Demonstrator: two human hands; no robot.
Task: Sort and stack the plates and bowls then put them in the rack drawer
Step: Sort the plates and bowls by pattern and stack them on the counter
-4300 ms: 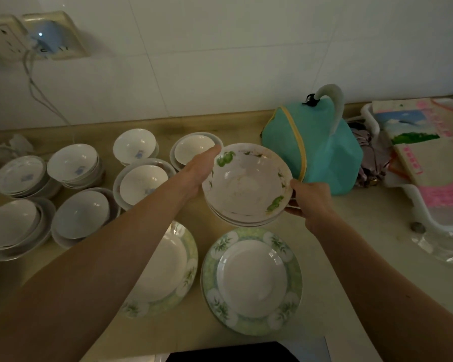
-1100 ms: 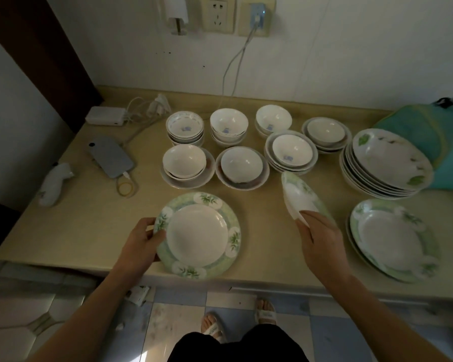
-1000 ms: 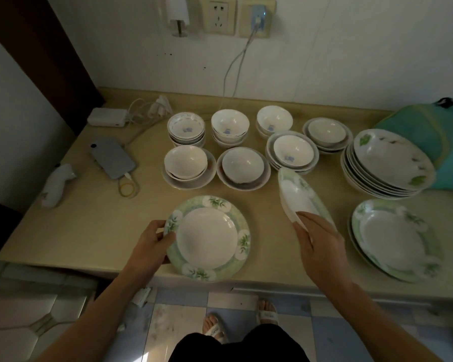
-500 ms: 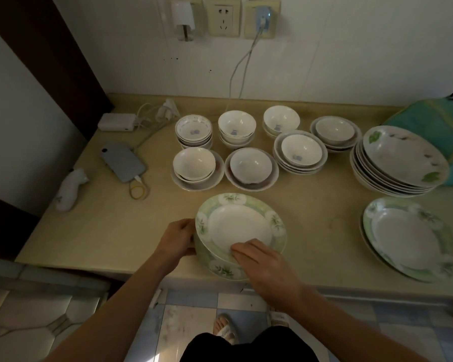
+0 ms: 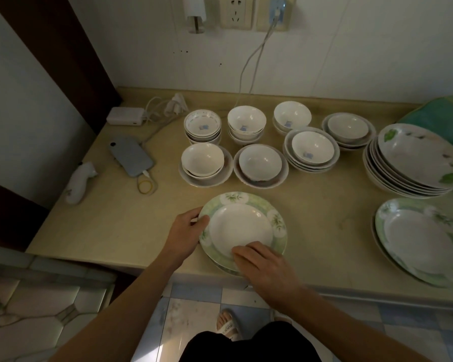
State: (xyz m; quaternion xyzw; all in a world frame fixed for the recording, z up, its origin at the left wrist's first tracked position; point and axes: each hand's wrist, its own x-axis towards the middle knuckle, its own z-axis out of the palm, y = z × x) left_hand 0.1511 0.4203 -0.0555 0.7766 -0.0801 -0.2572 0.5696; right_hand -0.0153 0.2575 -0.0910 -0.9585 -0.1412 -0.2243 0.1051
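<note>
Near the counter's point(image 5: 324, 218) front edge we see two green-rimmed plates point(image 5: 242, 226) stacked, one on the other. Our left hand point(image 5: 184, 235) grips the left rim, thumb curled over the top plate's border; our right hand point(image 5: 262, 267) lies on the near rim with fingers fairly straight — pressing, not pinching. Behind stand small stacks of white bowls point(image 5: 246, 122), and to the right a stack of leaf-patterned plates point(image 5: 413, 163) — with more green-rimmed plates point(image 5: 424, 239) in front of it.
</note>
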